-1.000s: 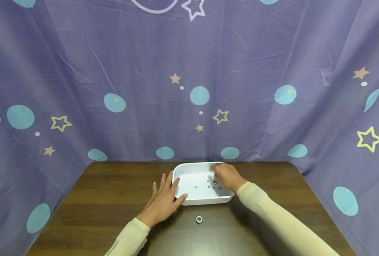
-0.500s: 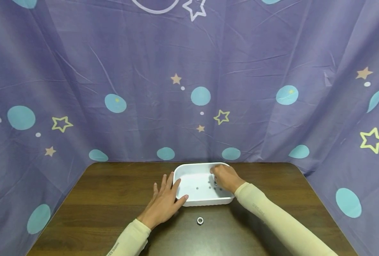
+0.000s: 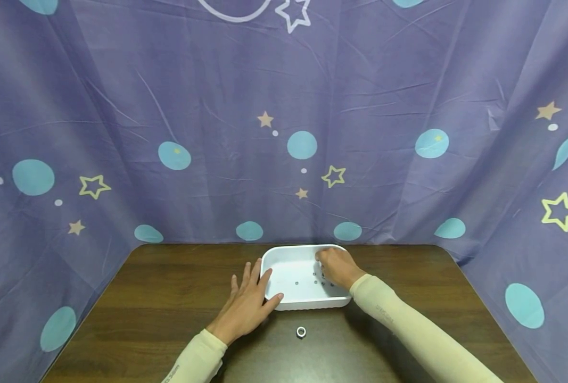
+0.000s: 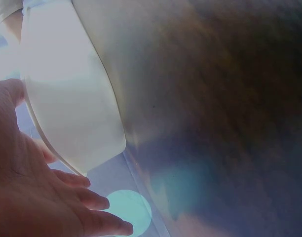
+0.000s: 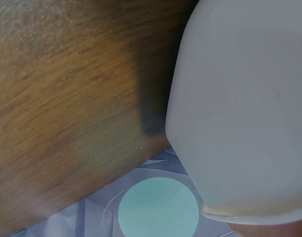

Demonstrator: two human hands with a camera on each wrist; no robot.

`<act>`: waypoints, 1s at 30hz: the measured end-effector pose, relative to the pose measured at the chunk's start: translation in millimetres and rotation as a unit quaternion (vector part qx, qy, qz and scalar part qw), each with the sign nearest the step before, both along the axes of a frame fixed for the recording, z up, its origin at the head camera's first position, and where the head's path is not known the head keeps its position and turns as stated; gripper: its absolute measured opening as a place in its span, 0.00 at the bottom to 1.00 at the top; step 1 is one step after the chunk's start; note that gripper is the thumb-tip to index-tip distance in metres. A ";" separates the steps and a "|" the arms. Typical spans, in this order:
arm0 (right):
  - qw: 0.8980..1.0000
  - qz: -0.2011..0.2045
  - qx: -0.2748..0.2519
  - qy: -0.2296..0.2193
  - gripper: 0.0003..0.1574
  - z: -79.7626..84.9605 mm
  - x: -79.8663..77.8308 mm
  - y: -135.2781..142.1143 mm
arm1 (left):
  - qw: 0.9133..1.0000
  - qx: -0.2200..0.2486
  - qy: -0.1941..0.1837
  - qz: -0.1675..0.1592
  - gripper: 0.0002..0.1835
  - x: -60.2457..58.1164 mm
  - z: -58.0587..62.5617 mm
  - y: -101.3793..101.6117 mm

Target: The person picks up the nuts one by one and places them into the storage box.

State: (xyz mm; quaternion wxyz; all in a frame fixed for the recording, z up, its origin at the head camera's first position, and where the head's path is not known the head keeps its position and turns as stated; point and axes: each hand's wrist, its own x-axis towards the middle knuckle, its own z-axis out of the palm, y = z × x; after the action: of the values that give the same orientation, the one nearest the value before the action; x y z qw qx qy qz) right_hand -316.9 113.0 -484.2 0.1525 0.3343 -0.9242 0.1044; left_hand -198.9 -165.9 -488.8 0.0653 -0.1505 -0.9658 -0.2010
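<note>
A white rectangular tray [image 3: 307,305] stands on the table with several small metal pieces, which look like nuts [image 3: 296,283], on its floor. My left hand [image 3: 245,308] rests at the tray's left end, fingers spread and thumb at the near rim. In the left wrist view the straight fingers [image 4: 94,200] lie along the tray's wall [image 4: 77,98]. My right hand [image 3: 338,267] reaches over the right end into the tray, its fingers curled downward. A dark piece shows right by its fingertips; I cannot tell whether they pinch it. The right wrist view shows mostly the tray's outer wall [image 5: 240,108].
A larger metal ring, like a nut [image 3: 301,332], lies on the brown wooden table [image 3: 159,298] in front of the tray. A purple curtain [image 3: 226,191] with stars and dots hangs right behind the table's far edge and along both sides.
Both hands stay nearly in place at the tray. The right fingers have shifted slightly, and the dark piece beneath them shows less than before. The whole view has drifted a little.
</note>
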 end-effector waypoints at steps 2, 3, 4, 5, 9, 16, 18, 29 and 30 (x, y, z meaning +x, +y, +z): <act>1.000 -0.002 0.001 0.000 0.12 0.7 1.3 0.6 | 1.000 -0.003 -0.001 0.000 0.43 0.2 0.2 0.4; 1.000 -0.002 0.001 -0.002 0.12 1.5 2.1 0.8 | 1.000 -0.002 -0.001 0.000 0.43 0.3 0.2 0.6; 1.000 -0.004 0.002 -0.003 0.12 2.3 3.1 1.0 | 1.000 -0.002 -0.001 0.000 0.43 0.2 0.4 0.7; 1.000 -0.005 0.003 -0.002 0.12 3.4 4.1 1.1 | 1.000 -0.003 0.000 0.000 0.43 0.1 0.5 0.9; 1.000 -0.006 0.004 0.009 0.12 8.4 8.4 0.9 | 1.000 0.000 0.006 -0.003 0.43 -1.0 1.6 1.7; 0.998 0.027 -0.025 0.053 0.11 21.1 22.5 1.8 | 1.000 -0.002 0.005 -0.003 0.43 -2.8 1.5 1.6; 0.997 0.036 -0.031 0.063 0.12 25.8 28.6 1.7 | 1.000 0.000 0.004 -0.003 0.44 -2.4 1.8 1.7; 0.995 0.064 -0.047 0.066 0.13 45.2 65.4 -0.4 | 1.000 -0.001 0.000 -0.006 0.43 -2.1 1.8 1.4; 0.994 0.067 -0.048 0.065 0.13 46.5 68.9 -0.7 | 1.000 -0.002 -0.002 -0.006 0.43 -1.9 1.7 1.5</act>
State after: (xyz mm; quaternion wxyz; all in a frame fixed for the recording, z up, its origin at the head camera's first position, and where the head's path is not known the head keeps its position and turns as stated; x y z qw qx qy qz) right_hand -247.9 112.3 -437.8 0.2210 0.3936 -0.8818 0.1362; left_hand -200.8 -164.5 -487.1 0.0622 -0.1562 -0.9654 -0.1994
